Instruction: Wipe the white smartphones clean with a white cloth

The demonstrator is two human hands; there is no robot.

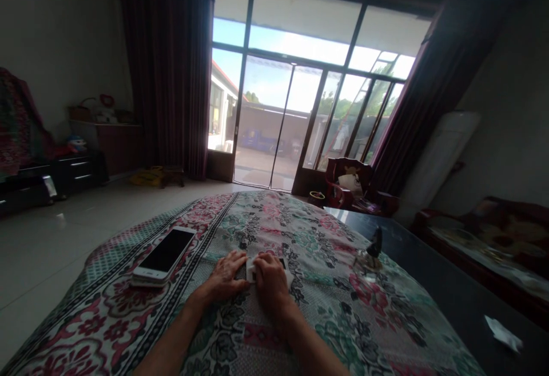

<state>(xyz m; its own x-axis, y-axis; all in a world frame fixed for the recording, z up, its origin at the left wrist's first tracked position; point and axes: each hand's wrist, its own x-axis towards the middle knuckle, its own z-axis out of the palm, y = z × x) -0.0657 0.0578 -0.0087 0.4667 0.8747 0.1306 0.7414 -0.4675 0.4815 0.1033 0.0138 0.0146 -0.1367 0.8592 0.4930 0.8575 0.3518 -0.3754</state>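
A small white and dark object lies on the patterned cloth, mostly covered by my right hand. My left hand rests on the cloth just left of it, fingers spread, its thumb and fingertips near the object's left edge. Over the object, my right hand has bent fingers pressed on something white, perhaps a tissue or wipe, whose edge shows beside the palm. To the left, a white phone with a black screen lies face up, on top of another flat object.
A dark figurine on a clear base stands on the cloth at the right. Beyond it is a dark table with a crumpled white paper. Farther back are a wooden chair, glass doors and curtains.
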